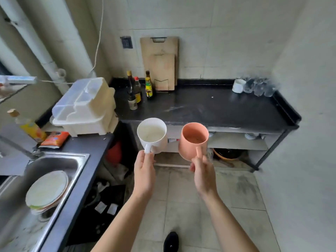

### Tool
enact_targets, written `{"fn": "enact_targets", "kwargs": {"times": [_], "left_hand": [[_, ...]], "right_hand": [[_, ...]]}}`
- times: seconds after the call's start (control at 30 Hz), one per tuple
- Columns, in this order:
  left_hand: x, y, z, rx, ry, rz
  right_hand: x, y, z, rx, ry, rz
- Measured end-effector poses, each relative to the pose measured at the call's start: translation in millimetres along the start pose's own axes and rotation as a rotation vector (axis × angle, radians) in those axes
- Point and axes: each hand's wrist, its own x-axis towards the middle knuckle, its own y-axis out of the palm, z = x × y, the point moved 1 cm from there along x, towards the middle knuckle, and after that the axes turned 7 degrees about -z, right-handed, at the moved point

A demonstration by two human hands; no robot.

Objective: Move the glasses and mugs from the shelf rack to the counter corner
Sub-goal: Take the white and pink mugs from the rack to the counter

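The white mug [152, 135], plain and straight-walled, was upright in the air, and the left hand [144, 171] pinched its handle. Just beside it, not touching, the salmon-pink mug [193, 140] narrowed toward its base, and the right hand [203, 173] gripped its handle. Both were in front of the black counter [209, 110], level with the shelf rack [236, 140] below it. In the far right corner stood a small white cup [238, 86] beside clear glasses [258, 87].
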Motion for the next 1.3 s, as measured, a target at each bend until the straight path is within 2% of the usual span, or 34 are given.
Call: {"fn": "enact_targets", "kwargs": {"times": [0.2, 0.4, 0.57, 0.93, 1.1, 1.3], "left_hand": [[78, 141, -9, -0.022, 0.033, 0.237], [110, 270, -18, 0.041, -0.018, 0.466], [120, 368, -12, 0.07, -0.049, 0.557], [150, 573, -5, 0.162, -0.093, 0.457], [182, 628, 1, 0.173, -0.074, 0.447], [233, 689, 26, 0.223, -0.079, 0.509]], "right_hand": [[127, -41, 10, -0.008, 0.058, -0.212], [215, -99, 5, -0.031, 0.131, -0.422], [285, -150, -13, -0.002, 0.166, -0.512], [482, -260, -35, 0.017, 0.217, -0.364], [557, -271, -40, -0.018, 0.224, -0.294], [629, -266, -64, -0.099, 0.245, -0.241]]}}
